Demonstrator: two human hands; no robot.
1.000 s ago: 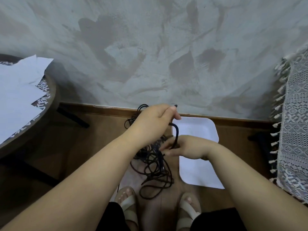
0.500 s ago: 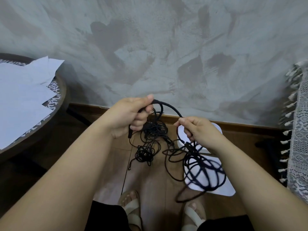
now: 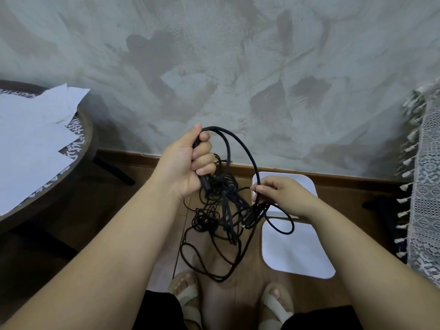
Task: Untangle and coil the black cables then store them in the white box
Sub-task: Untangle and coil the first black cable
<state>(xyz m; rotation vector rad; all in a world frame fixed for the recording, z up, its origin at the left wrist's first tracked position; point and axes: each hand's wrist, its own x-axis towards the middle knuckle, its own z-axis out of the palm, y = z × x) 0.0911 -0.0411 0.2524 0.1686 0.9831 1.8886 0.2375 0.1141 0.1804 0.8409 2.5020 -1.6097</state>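
Clamped the left hand (image 3: pixel 188 163) round a thick cable end, raised, probably to let the cables (image 3: pixel 223 210) hang loose beneath it. Pinched a thin strand in the right hand (image 3: pixel 283 196), lower, likely to tease a loop free. Found the box (image 3: pixel 300 258) on the floor (image 3: pixel 133 210) just beneath the right hand. Could not count the knotted cables, nor tell box from lid.

Tangled black cables (image 3: pixel 225 208) beside a white box (image 3: pixel 300 253).
Cables hang knotted, one thick loop arching up; box lies on the floor (image 3: pixel 133 210), right.
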